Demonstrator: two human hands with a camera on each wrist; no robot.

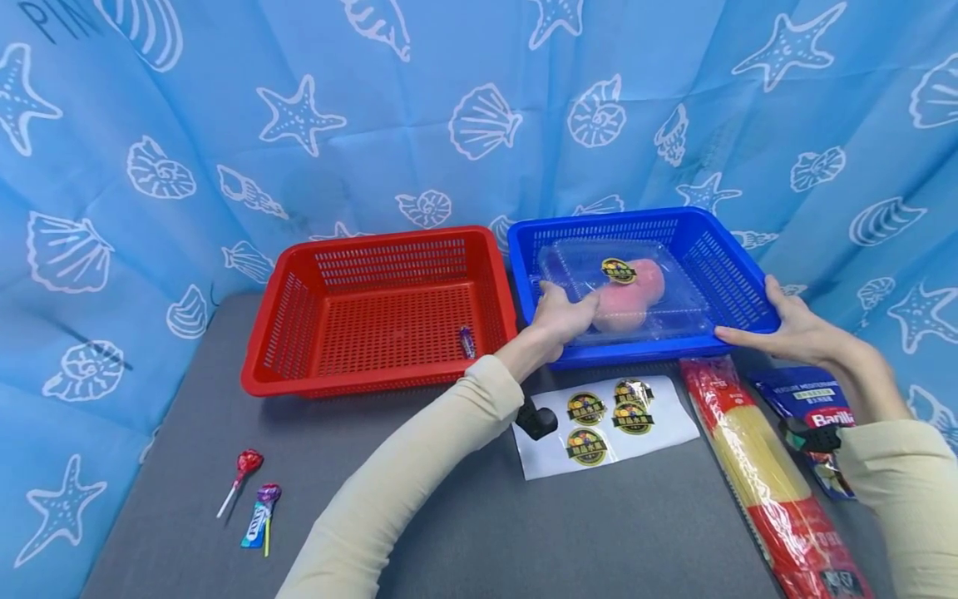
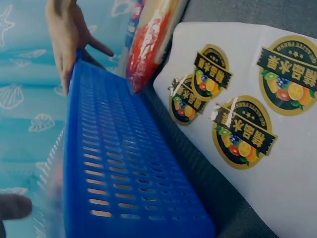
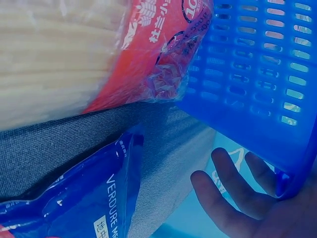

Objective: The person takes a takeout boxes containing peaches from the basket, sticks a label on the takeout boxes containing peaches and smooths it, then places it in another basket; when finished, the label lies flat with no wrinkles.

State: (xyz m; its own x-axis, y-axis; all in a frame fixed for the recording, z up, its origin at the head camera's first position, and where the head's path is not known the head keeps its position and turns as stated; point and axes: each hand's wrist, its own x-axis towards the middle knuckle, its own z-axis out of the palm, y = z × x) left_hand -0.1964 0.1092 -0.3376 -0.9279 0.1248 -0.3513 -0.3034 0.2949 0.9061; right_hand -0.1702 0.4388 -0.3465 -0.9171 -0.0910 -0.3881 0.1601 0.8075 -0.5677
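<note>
In the blue basket point(image 1: 729, 279) sits a clear plastic clamshell box point(image 1: 677, 304) with pink rounded things point(image 1: 624, 304) inside and a black-and-gold fruit label point(image 1: 617, 269) on its lid. My left hand point(image 1: 557, 320) reaches over the basket's near left side, its fingers extended at the box's left edge. My right hand point(image 1: 804, 333) grips the basket's near right corner, thumb along the front rim and fingers round the outside. From below, the right wrist view shows these fingers point(image 3: 233, 193) beside the basket corner.
A red basket point(image 1: 389, 324) holds one small purple-wrapped candy point(image 1: 467, 342). In front lie a label sheet point(image 1: 546, 453), a spaghetti pack point(image 1: 756, 449) and a blue Barilla pouch point(image 1: 797, 383). Lollipops point(image 1: 249, 462) and a small blue packet point(image 1: 255, 527) lie at left. A blue curtain point(image 1: 419, 100) hangs behind.
</note>
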